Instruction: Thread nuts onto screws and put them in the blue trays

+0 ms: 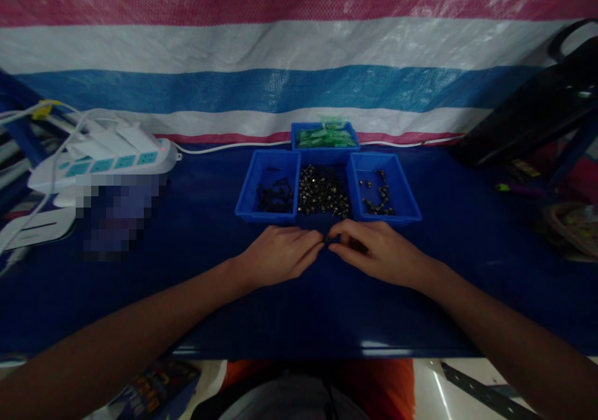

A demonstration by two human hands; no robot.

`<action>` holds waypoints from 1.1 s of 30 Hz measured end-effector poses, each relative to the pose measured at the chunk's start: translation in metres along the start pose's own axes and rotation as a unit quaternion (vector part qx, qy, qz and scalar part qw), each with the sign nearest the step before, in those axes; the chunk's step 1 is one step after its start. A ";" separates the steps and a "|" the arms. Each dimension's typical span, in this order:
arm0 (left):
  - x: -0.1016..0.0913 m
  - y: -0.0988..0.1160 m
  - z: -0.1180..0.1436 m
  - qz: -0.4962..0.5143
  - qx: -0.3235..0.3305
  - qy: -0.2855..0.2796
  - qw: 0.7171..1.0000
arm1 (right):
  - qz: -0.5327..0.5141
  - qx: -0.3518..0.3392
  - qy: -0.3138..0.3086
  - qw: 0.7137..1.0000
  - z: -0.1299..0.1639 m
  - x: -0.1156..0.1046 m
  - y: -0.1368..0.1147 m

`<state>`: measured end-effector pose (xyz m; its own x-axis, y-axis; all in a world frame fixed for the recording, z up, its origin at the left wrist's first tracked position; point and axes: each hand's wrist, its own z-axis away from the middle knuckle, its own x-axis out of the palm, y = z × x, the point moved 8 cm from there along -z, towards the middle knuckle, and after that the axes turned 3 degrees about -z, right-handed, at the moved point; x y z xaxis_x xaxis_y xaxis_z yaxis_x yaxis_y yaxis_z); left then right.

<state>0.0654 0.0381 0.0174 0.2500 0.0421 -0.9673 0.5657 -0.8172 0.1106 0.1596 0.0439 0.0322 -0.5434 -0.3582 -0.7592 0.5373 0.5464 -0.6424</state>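
Both hands rest low on the dark blue table (187,233), just in front of a row of small blue plastic trays. The left hand (275,255) lies palm down with its fingers (311,245) drawn together and pointing right, towards the other hand. The right hand (378,252) mirrors it, its fingers (343,245) bunched and pointing left. The fingertips of the two hands meet over a tiny dark part (327,240), pinched between them; it is too small and too dim to tell its shape.

Just beyond the hands stand three trays side by side. The left blue tray (247,189) holds a few black pieces, the middle blue tray (322,160) is heaped with small dark metal parts, and the right blue tray (406,195) holds a scatter of similar small parts. Behind the middle one sits a fourth blue tray (295,134) with green plastic packets in it.

At the far left of the table lies a white power strip (112,158) with teal sockets and white cables plugged in. A striped tarpaulin (299,52) in pink, white and blue hangs behind the table. A black bag (537,108) leans at the far right.
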 end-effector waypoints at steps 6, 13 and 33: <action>0.001 0.002 -0.001 -0.014 0.010 -0.010 1.000 | 0.012 -0.026 0.011 1.000 0.001 0.000 -0.002; 0.003 0.005 -0.001 -0.030 0.037 -0.021 0.999 | 0.031 -0.044 -0.002 0.999 0.002 0.004 -0.005; -0.010 0.005 0.000 -0.062 0.019 0.049 0.997 | 0.113 0.017 -0.046 0.992 0.000 0.012 0.006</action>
<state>0.0656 0.0334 0.0273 0.2571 0.1981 -0.9459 0.5677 -0.8230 -0.0181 0.1559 0.0432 0.0188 -0.3465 -0.2983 -0.8894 0.6604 0.5957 -0.4571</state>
